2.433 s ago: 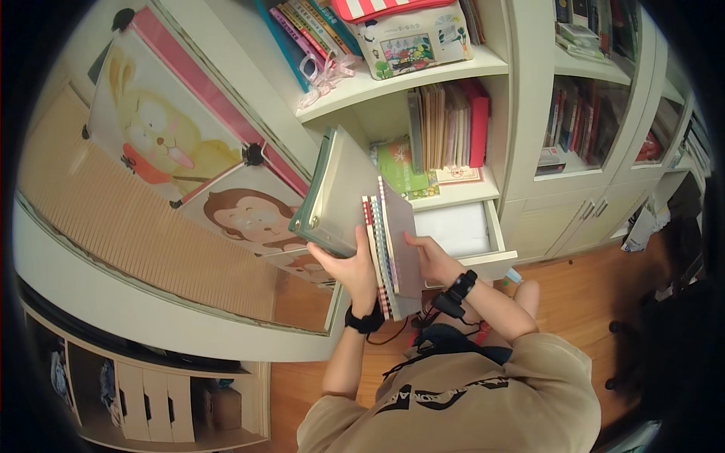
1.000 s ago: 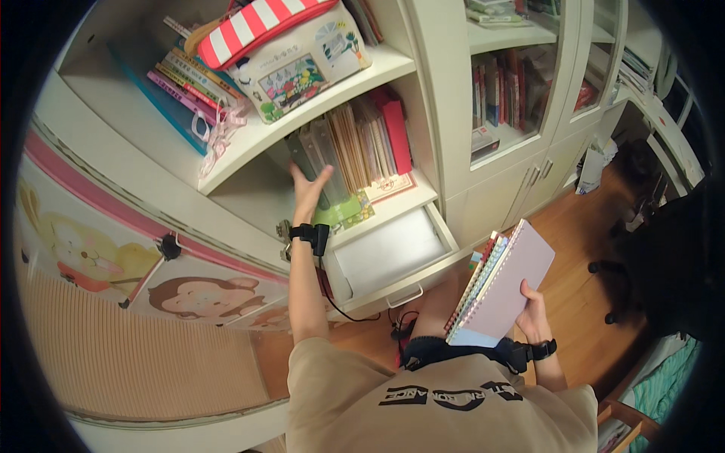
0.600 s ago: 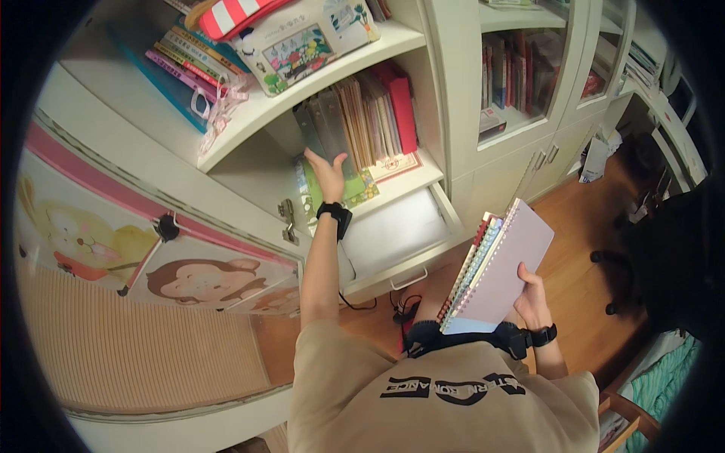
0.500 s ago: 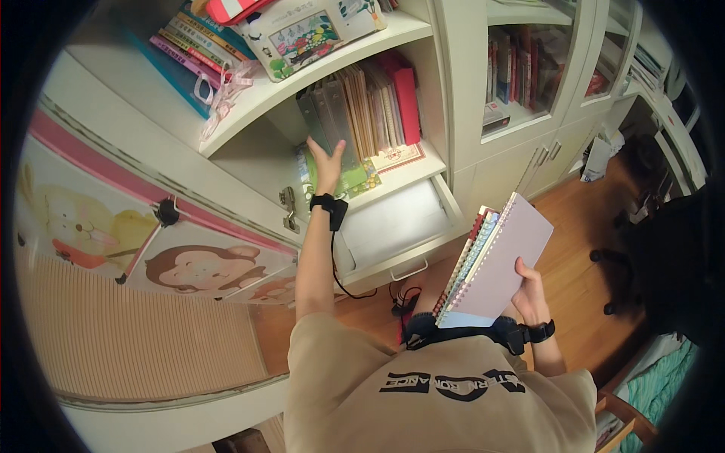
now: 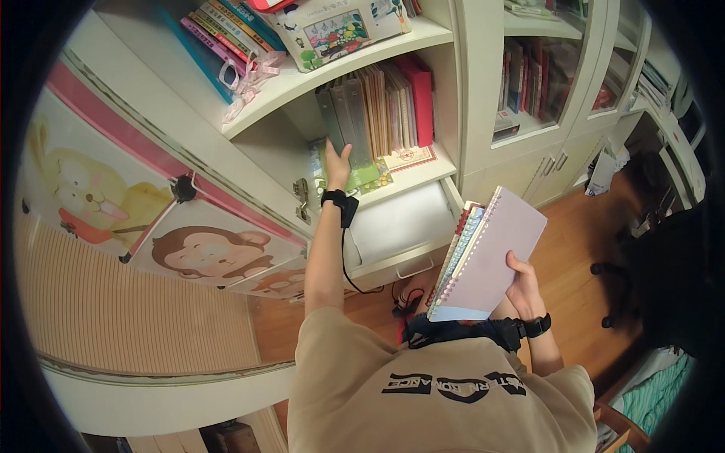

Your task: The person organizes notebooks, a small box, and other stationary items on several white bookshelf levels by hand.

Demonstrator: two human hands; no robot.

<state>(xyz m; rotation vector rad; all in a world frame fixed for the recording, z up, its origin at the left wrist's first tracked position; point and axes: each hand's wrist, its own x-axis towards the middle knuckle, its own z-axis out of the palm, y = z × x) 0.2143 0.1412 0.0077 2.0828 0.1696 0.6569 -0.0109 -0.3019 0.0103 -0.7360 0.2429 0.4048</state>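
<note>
My left hand [image 5: 337, 166] reaches onto the cabinet shelf, its thumb apart from the fingers. It rests against the lower left side of the greyish see-through folders [image 5: 352, 121], which stand upright. Whether the fingertips press on a folder is hard to see. Under that hand lies a flat green patterned booklet [image 5: 368, 177]. In front of my body, my right hand [image 5: 525, 287] grips a stack of spiral notebooks [image 5: 495, 253] at its right edge, thumb on the pale lilac cover. Other notebooks with blue and red edges show behind that cover.
Paper folders [image 5: 385, 109] and a red binder [image 5: 421, 98] stand farther right on the shelf. Below, an open drawer [image 5: 415, 266] holds white paper [image 5: 400, 223]. The cabinet door with animal pictures [image 5: 215, 245] stands at left. A black chair [image 5: 664, 264] is at right.
The view has shifted a little. My left fingers have come closer together and nearer to the see-through folders. The notebook stack in my right hand has tilted and moved slightly left.
</note>
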